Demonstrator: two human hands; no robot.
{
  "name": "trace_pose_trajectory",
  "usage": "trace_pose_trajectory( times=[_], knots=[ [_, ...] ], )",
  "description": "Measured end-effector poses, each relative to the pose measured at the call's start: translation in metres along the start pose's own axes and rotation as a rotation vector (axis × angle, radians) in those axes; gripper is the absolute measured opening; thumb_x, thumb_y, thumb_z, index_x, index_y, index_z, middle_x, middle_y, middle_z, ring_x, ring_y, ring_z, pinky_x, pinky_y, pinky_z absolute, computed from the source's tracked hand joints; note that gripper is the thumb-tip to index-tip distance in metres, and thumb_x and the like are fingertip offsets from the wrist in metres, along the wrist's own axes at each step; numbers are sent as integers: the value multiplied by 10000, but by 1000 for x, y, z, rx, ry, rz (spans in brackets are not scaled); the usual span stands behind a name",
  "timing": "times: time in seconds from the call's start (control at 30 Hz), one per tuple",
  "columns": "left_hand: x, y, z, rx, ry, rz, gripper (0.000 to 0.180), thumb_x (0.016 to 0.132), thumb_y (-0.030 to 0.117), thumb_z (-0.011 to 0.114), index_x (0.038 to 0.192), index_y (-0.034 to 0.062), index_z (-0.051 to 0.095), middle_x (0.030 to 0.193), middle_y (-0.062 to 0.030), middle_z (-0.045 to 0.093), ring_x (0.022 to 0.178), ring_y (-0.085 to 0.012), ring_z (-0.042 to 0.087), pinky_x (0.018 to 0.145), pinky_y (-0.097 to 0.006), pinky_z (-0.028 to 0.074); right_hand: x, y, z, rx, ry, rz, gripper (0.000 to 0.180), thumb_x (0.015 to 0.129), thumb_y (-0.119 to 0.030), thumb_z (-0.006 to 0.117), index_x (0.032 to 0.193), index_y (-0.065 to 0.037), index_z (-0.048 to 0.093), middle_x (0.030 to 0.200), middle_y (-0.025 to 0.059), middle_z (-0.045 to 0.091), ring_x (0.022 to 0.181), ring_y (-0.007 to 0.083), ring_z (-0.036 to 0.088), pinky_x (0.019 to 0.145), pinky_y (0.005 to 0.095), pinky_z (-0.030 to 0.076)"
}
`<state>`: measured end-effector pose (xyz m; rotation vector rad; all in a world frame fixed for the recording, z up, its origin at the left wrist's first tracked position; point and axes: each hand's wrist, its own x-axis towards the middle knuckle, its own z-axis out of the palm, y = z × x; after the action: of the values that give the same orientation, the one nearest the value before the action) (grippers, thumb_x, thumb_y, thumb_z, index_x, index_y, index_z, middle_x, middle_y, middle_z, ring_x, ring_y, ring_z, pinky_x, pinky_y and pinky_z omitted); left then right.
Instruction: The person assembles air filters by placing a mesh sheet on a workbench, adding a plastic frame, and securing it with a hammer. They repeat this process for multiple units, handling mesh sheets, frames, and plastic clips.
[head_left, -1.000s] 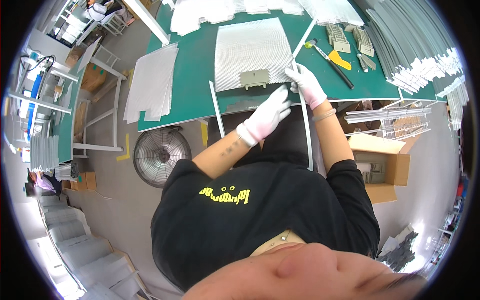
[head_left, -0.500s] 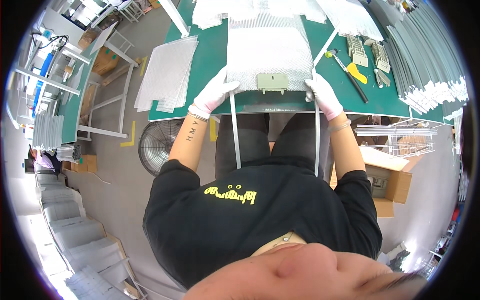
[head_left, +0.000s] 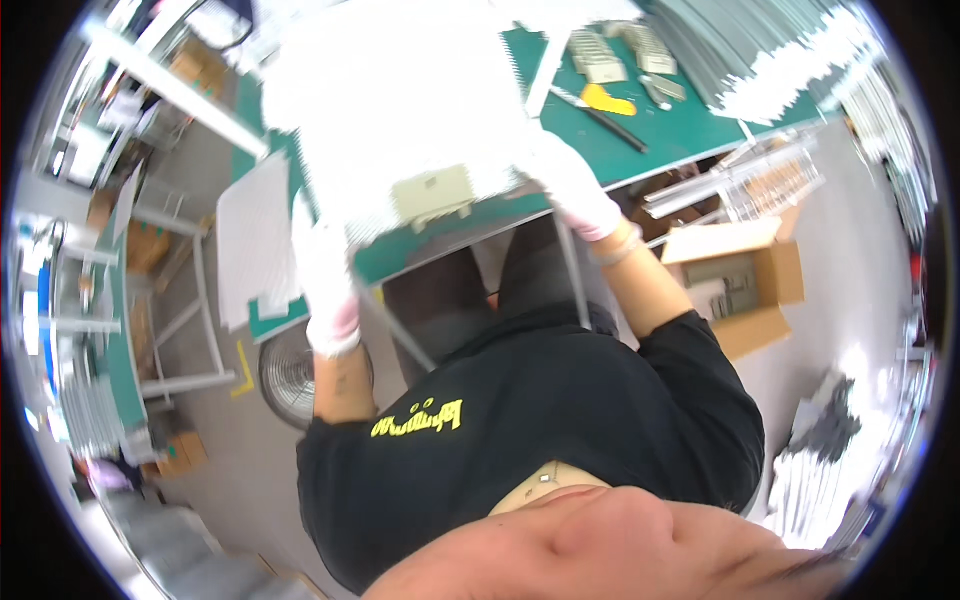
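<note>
A white mesh sheet [head_left: 400, 110], washed out by glare, lies over the green worktable [head_left: 590, 150] in front of me. At its near edge is a beige plastic clip piece [head_left: 432, 195]. My gloved left hand [head_left: 327, 265] is at the sheet's left edge; blur hides how its fingers are placed. The gloved right hand [head_left: 570, 180] is closed on the right edge, its fingertips partly lost in the glare. Two narrow pale strips run from beside the hands toward my waist, a left strip [head_left: 400, 332] and a right strip [head_left: 574, 275].
Right of the sheet lie a black-handled hammer [head_left: 615, 130], a yellow tool [head_left: 607, 100], pliers [head_left: 658, 92] and rows of beige clips [head_left: 598, 58]. Grey strips [head_left: 740, 50] are stacked beyond. Loose sheets [head_left: 255, 240] overhang at left, above a floor fan [head_left: 290, 385]. An open carton [head_left: 735, 290] stands right.
The whole view has turned, so the table now slants down to the left. My left hand appears lower and farther left, my right hand farther left. Both stay beside the sheet's edges.
</note>
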<state>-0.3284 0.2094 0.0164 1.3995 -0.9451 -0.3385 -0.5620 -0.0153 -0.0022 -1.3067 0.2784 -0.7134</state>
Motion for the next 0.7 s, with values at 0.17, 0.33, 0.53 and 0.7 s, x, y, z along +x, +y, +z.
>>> trace_pose_trajectory(
  times=[0.17, 0.33, 0.53, 0.7],
  knots=[
    [-38, 9, -27, -204, 246, -64, 320, 1048, 172, 508, 1275, -50, 469, 1076, -71, 471, 914, -131, 517, 782, -343, 586, -5, -25, 36, -196, 13, 16, 293, 982, -185, 623, 1187, 20, 575, 1015, 66, 577, 893, 125, 572, 754, 299, 516],
    [-67, 12, -65, -221, 321, 17, 452, 997, 102, 468, 1397, -65, 343, 1297, -168, 479, 1148, -250, 523, 1018, -388, 438, -14, -33, 57, -264, -20, -65, 254, 919, -198, 642, 1033, -4, 523, 769, 21, 474, 695, 94, 447, 628, 274, 417],
    [-33, 26, -105, -97, 340, 234, 535, 992, 90, 530, 1471, -11, 316, 1402, -166, 448, 1222, -280, 511, 1062, -437, 420, 17, -73, 75, -289, -90, -225, 280, 919, -189, 650, 1057, 12, 512, 718, 20, 552, 647, 82, 519, 601, 269, 448],
    [38, 50, -87, 556, 375, 720, 355, 1021, 161, 529, 1320, -26, 493, 1093, -105, 539, 945, -177, 520, 881, -317, 431, 68, -91, 70, -507, 135, -522, 303, 899, -224, 696, 811, -38, 473, 660, 62, 414, 602, 159, 382, 560, 336, 388]
  ],
)
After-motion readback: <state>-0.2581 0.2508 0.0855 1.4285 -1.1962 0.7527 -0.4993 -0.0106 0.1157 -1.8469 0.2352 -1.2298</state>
